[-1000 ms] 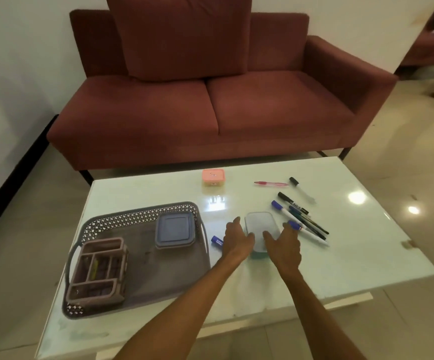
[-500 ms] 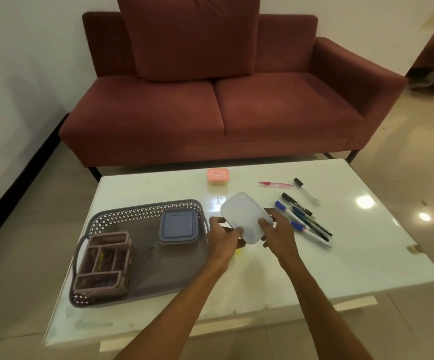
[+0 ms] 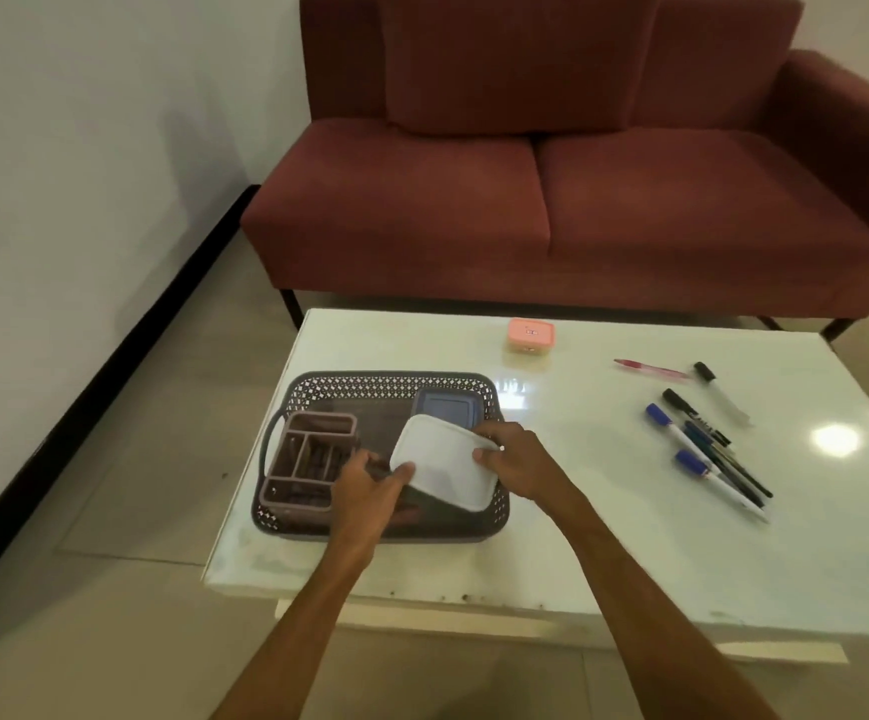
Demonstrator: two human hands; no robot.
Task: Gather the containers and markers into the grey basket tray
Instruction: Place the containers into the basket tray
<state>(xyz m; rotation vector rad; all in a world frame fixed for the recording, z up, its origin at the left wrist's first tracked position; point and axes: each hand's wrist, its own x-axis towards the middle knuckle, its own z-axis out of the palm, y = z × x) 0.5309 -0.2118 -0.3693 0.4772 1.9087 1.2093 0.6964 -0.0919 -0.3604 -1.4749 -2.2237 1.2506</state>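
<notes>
- Two hands hold one white-lidded container [image 3: 443,462] between them, tilted, above the right half of the grey basket tray [image 3: 396,383].
- Left hand [image 3: 367,493] clasps the container's near-left corner, thumb on the lid and fingers beneath; the right hand [image 3: 518,462] clamps the right end, thumb on top.
- Container sits between the two grips, its far edge just in front of the blue-lidded container [image 3: 447,407], which lies in the tray's far-right corner.
- Whether the held container touches the tray floor cannot be told.
- Brownish divided organiser [image 3: 308,467] stands in the tray's left half, just beside the left hand.
- Pink small container [image 3: 531,335] rests on the white table [image 3: 604,553], beyond the tray and apart from it.
- Markers [image 3: 708,449] lie in a loose cluster on the table well to the right, with a pink pen [image 3: 650,368] and a black-capped marker [image 3: 720,392] farther back.
- Maroon sofa [image 3: 578,200] stands behind the table.
</notes>
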